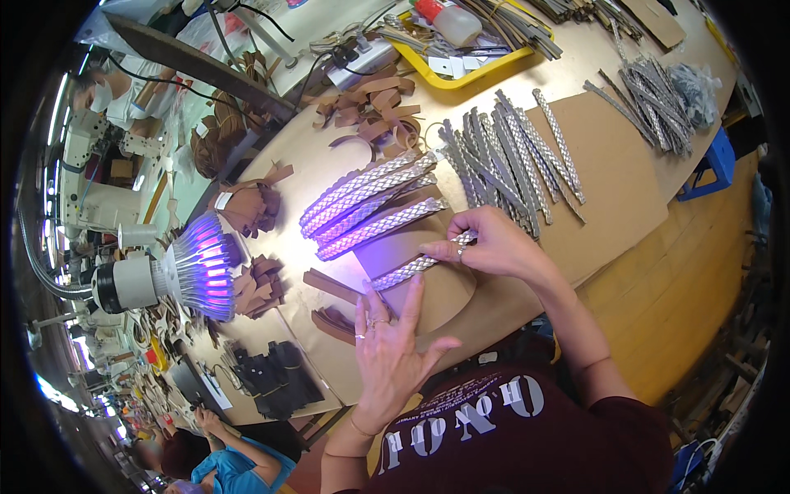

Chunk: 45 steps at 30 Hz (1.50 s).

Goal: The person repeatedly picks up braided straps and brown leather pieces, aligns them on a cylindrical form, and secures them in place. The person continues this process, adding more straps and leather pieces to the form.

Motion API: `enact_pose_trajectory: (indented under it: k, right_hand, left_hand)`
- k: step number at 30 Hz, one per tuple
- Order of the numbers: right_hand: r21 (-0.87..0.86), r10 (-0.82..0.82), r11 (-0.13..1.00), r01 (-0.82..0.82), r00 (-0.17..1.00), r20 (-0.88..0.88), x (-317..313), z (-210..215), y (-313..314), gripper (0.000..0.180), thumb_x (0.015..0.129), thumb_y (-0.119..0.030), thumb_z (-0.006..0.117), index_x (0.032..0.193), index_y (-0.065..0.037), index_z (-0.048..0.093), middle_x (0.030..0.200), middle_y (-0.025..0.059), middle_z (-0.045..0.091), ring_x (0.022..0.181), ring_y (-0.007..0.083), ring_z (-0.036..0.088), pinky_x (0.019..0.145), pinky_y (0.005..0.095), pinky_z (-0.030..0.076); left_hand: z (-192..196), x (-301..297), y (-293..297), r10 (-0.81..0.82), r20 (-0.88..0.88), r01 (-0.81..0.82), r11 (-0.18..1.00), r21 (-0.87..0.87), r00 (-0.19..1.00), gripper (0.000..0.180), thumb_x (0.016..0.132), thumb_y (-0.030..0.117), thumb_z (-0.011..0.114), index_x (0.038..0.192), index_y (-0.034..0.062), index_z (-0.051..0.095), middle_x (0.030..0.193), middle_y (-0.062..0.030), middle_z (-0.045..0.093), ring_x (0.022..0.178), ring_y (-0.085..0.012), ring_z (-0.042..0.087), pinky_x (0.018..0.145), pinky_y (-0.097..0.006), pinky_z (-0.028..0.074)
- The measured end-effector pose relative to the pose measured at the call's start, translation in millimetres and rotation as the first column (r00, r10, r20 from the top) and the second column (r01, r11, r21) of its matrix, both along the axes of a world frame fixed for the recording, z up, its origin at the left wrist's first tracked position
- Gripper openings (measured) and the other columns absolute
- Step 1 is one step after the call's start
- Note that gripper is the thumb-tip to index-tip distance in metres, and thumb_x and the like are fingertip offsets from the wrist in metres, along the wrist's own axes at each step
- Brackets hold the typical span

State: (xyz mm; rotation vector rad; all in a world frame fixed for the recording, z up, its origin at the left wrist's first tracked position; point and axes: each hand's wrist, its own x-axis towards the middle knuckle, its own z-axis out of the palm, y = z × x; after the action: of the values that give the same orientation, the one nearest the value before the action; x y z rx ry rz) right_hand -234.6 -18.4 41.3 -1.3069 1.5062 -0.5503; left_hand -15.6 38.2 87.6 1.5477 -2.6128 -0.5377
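A braided silvery strap (401, 273) lies slantwise over a brown curved sheet (448, 288) in front of me. My right hand (496, 245) pinches its right end between thumb and fingers. My left hand (390, 350) is spread, its fingertips touching the strap near its left end. Beyond it, several similar braided straps (362, 206) lie side by side, bent over at their left ends under purplish light. To their right is a loose pile of grey and silvery braided straps (510, 165) on a flat brown board (617, 173).
A lamp with a finned head (197, 267) glows purple at the left. Brown strip bundles (374, 107) lie around the work. A yellow tray (473, 86) stands at the back, more straps (656, 103) at far right, black pieces (276, 379) at lower left. Other people sit at the left.
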Motion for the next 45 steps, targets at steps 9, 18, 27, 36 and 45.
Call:
enact_pose_trajectory:
  k: [9,18,27,36,45]
  right_hand:
    - [-0.018,-0.026,0.999,0.029,0.988,0.152,-13.2,2.5,-3.1,0.044,0.086,-0.044,0.073,0.074,-0.002,0.066,0.059,0.0008,0.055,0.058,0.0068,0.045,0.053,0.0268,0.036]
    - [-0.040,-0.033,0.997,0.059,0.878,0.477,-21.3,44.9,8.0,0.027,0.083,-0.027,0.078,0.084,-0.001,0.072,0.063,-0.0022,0.058,0.058,0.0037,0.046,0.053,0.0227,0.037]
    - [-0.005,-0.077,0.996,0.095,0.842,0.535,-25.5,24.6,-3.6,0.022,0.082,-0.018,0.079,0.092,0.000,0.072,0.074,0.0007,0.067,0.065,0.0042,0.058,0.058,0.0189,0.043]
    - [0.090,-0.157,0.988,0.129,0.820,0.551,-24.5,-1.7,1.0,0.022,0.086,-0.019,0.077,0.092,0.002,0.071,0.077,0.0024,0.069,0.066,0.0055,0.060,0.061,0.0204,0.047]
    - [0.121,-0.164,0.986,0.119,0.847,0.505,-16.5,-18.7,7.0,0.022,0.088,-0.020,0.075,0.094,0.001,0.071,0.078,0.0011,0.068,0.069,0.0044,0.060,0.062,0.0195,0.047]
  left_hand:
    - [8.4,-6.0,-6.3,-0.066,0.192,0.061,0.998,0.035,0.979,0.088,0.083,0.068,0.055,0.149,0.0118,0.036,0.129,-0.0410,0.046,0.127,-0.0558,0.039,0.110,-0.055,0.027]
    - [10.0,-15.5,-5.4,0.017,0.096,-0.017,1.000,0.005,0.995,0.080,0.084,0.064,0.058,0.144,0.0142,0.043,0.122,-0.0462,0.047,0.123,-0.0574,0.043,0.107,-0.054,0.032]
    - [8.6,-9.8,-5.4,-0.015,0.100,0.012,1.000,0.028,0.995,0.084,0.084,0.065,0.057,0.149,0.0163,0.038,0.118,-0.0461,0.050,0.125,-0.0566,0.042,0.109,-0.054,0.029]
    - [7.3,-9.3,-5.6,-0.022,0.071,0.022,1.000,0.004,0.997,0.088,0.082,0.067,0.058,0.149,0.0135,0.038,0.116,-0.0444,0.052,0.121,-0.0582,0.044,0.108,-0.055,0.030]
    - [8.4,-11.8,-5.1,-0.020,0.120,0.020,1.000,0.000,0.993,0.088,0.082,0.065,0.060,0.148,0.0117,0.038,0.116,-0.0440,0.052,0.121,-0.0578,0.044,0.106,-0.055,0.032]
